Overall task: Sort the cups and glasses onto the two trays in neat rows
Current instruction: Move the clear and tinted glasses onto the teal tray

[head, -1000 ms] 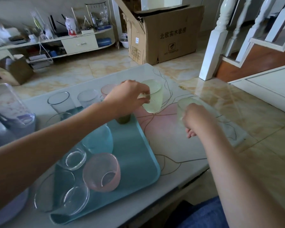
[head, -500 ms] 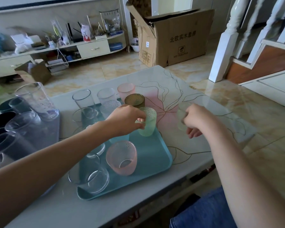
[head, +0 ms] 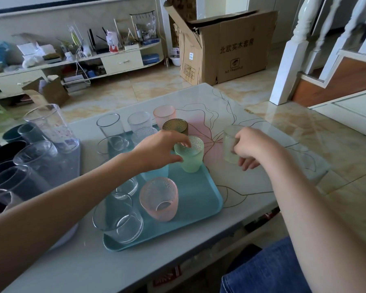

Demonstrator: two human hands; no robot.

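Left hand (head: 159, 150) grip pinches frosted green dimpled glass cup (head: 189, 154) on teal plastic tray (head: 201, 199) | right hand (head: 253, 148) grip curls round pale frosted cup (head: 230, 142) on bench (head: 251, 187)

The tray (head: 201, 199) is teal. On it stand a dimpled pink cup (head: 159, 198), a dimpled pale green cup (head: 190, 154) and clear glasses. The counter (head: 226, 115) is pale grey with pink patches and thin dark lines.

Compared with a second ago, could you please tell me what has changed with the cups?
The left hand has carried the green cup down onto the teal tray, fingers still at its rim. The right hand still grips the pale cup on the table; the other glasses stayed put.
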